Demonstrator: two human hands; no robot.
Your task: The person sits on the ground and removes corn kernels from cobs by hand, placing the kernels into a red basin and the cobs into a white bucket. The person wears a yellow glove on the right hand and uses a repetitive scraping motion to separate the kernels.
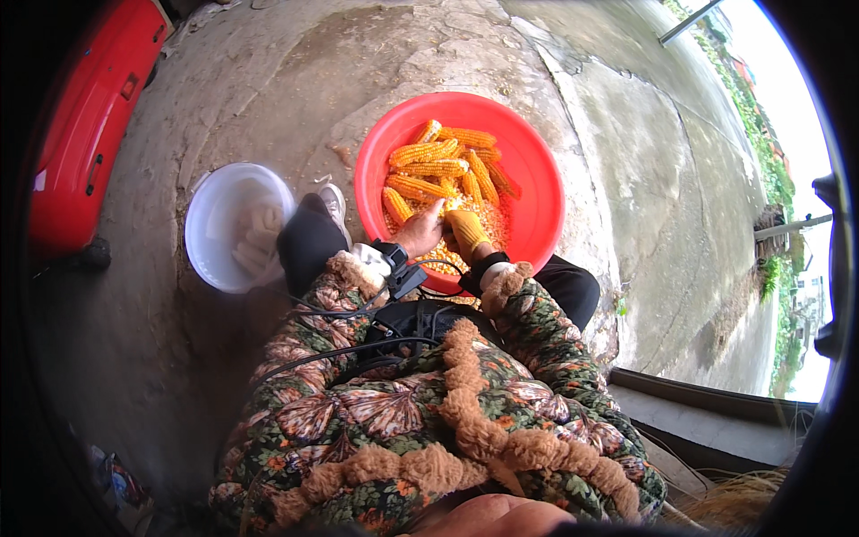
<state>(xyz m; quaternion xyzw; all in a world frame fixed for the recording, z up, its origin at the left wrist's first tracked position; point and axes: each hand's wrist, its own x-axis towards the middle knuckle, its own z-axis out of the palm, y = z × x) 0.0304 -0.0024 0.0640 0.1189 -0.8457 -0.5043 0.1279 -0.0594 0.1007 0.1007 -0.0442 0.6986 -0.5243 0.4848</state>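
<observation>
A red plastic basin (540,194) stands on the floor before me, holding several ears of yellow corn (424,153) and many loose kernels (493,225). Over its near part, my bare left hand (421,231) and my right hand (464,231), in a yellow glove, meet close together. The gloved fingers are curled, and a small part of a corn ear seems to lie between the hands, mostly hidden. What each hand grips cannot be made out. Dark straps with cables sit on both wrists.
A white plastic bucket (201,231) with pale corncobs (258,235) inside stands left of my shoe (333,208). At the far left is a red metal body on a wheel (97,255). Kernels are scattered over the cracked concrete floor (282,101). Black cables (349,349) cross my lap.
</observation>
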